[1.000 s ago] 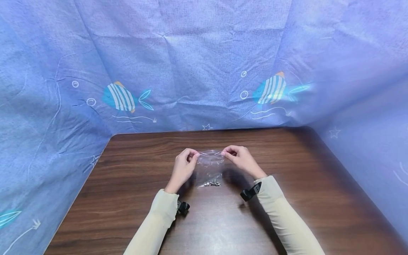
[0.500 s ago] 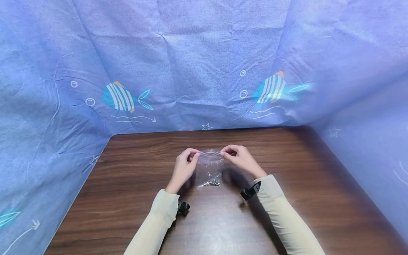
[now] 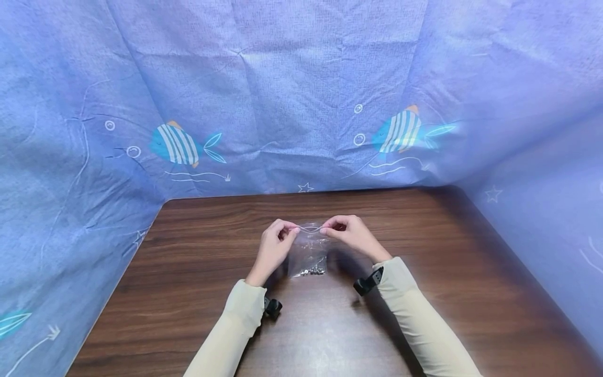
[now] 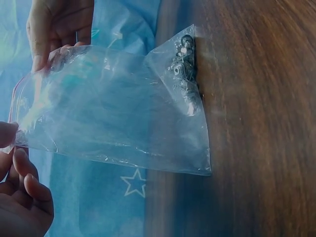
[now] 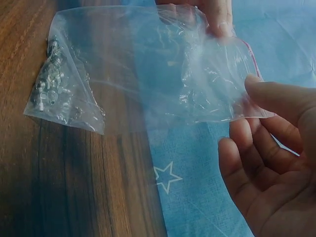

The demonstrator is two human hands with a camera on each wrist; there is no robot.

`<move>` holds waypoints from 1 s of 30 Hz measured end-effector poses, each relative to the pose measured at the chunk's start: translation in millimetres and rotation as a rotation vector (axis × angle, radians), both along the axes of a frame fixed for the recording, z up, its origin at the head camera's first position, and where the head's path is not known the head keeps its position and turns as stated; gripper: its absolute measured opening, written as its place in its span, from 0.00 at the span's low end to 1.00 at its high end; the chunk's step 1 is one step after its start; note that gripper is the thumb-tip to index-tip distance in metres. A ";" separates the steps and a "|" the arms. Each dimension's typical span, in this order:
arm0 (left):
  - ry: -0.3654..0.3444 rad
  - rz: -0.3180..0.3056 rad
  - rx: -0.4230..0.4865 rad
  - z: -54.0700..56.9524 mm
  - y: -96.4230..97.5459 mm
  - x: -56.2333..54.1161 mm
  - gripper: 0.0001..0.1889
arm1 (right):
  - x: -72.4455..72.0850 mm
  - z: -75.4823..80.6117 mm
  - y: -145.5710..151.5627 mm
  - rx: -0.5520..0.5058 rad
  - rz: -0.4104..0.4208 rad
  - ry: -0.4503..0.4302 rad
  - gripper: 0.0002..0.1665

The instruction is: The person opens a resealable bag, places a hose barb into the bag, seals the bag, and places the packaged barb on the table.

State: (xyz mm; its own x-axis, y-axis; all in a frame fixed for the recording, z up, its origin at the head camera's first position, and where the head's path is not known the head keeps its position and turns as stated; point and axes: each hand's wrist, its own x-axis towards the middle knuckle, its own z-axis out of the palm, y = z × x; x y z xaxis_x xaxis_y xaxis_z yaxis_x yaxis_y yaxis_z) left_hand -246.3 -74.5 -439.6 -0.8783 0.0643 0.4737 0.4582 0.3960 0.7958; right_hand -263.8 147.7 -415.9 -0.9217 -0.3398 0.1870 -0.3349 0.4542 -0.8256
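Observation:
A clear zip-lock bag (image 3: pixel 307 254) is stretched upright between both hands over the middle of the table. Small shiny metal pieces (image 4: pixel 183 74), like nuts or screws, lie gathered in its bottom corner; their exact kind is hard to tell. My left hand (image 3: pixel 273 246) pinches the left end of the bag's mouth between thumb and fingers. At the other end, my right hand (image 3: pixel 352 235) pinches the rim the same way. Between them the two lips of the mouth bow slightly apart. A red line along the seal shows in both wrist views. Whether the bag's bottom touches the table cannot be told.
The dark wood-grain table (image 3: pixel 188 293) has its far edge against a blue fish-print curtain (image 3: pixel 292 104), which also hangs at both sides. Black wrist cameras (image 3: pixel 369 283) sit at both cuffs.
The hands have drawn slightly closer together, mostly the right one moving left, and the lips of the bag's mouth have bowed apart a little. Both hands keep their pinch.

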 end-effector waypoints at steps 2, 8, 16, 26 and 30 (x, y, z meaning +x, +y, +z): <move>-0.003 0.000 -0.003 0.0 0.2 0.4 0.04 | -0.1 -0.2 -1.0 0.009 0.004 0.012 0.11; -0.003 -0.003 -0.014 -0.2 0.0 1.0 0.04 | 0.5 -1.3 -4.5 0.030 -0.025 0.043 0.09; -0.003 0.000 -0.017 -0.7 -1.5 0.0 0.04 | 1.7 -0.3 -7.5 0.037 -0.033 0.064 0.09; -0.012 -0.022 -0.015 1.0 -0.6 1.3 0.04 | 0.0 -1.8 -5.9 0.010 -0.009 0.034 0.12; -0.029 -0.031 -0.035 1.1 0.8 2.2 0.04 | -0.2 -2.1 -6.3 0.015 0.008 0.040 0.12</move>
